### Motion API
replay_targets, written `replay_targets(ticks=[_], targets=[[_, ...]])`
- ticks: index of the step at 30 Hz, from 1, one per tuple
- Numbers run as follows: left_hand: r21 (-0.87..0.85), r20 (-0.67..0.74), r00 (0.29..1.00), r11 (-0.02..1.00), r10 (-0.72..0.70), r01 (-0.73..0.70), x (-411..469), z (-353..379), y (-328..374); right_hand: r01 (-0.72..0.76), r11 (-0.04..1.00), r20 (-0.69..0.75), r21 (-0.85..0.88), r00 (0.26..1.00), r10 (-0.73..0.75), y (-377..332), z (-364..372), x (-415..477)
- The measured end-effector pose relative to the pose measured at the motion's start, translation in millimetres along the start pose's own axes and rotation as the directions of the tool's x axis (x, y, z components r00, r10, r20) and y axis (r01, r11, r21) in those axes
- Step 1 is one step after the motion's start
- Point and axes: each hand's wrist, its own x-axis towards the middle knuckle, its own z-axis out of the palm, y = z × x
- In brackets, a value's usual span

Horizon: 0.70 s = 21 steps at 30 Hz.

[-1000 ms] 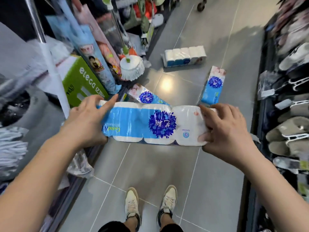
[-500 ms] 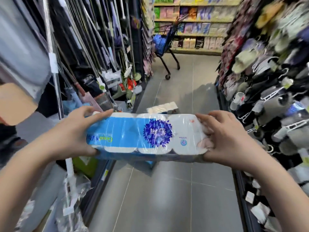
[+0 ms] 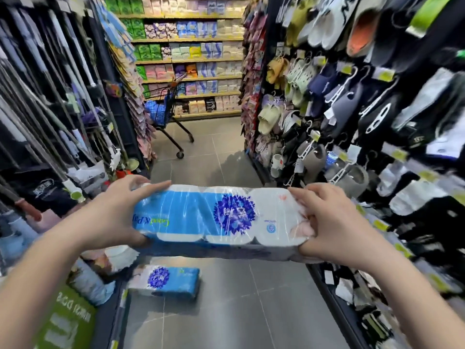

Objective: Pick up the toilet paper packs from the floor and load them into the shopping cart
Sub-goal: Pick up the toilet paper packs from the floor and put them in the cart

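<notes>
While clasped at both ends, toilet paper pack [image 3: 221, 215]: blue-white film, dark-blue flower, above floor [image 3: 226, 313].
Left hand [image 3: 118, 212], right hand [image 3: 327, 222]: fingers curled round pack ends.
Second pack [image 3: 166, 280]: on floor, beside left shelving [image 3: 50, 122].
Shopping cart [image 3: 163, 109]: far ahead, open floor between.

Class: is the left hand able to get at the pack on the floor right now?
Probably not: left hand and right hand both grip the held pack, and the floor pack lies below it.
</notes>
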Motion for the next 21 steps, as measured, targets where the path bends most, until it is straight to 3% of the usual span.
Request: replay_targets(ticks=[8,11,21], targets=[[-0.043,0.085,0.941,0.944,0.329,-0.326,36,-5,33,-0.335,0.939,-0.012,-0.073,0.942,0.335,-27,-31,-101],[-0.064,0.082,0.879,0.883,0.469,-0.465,39,-2,66,-0.458,0.886,-0.027,-0.074,0.889,0.457,-38,-46,-150],[-0.153,0.127,0.655,0.667,0.745,-0.729,0,22,207,-0.755,0.652,-0.138,-0.074,0.655,0.743,-72,-82,-340]])
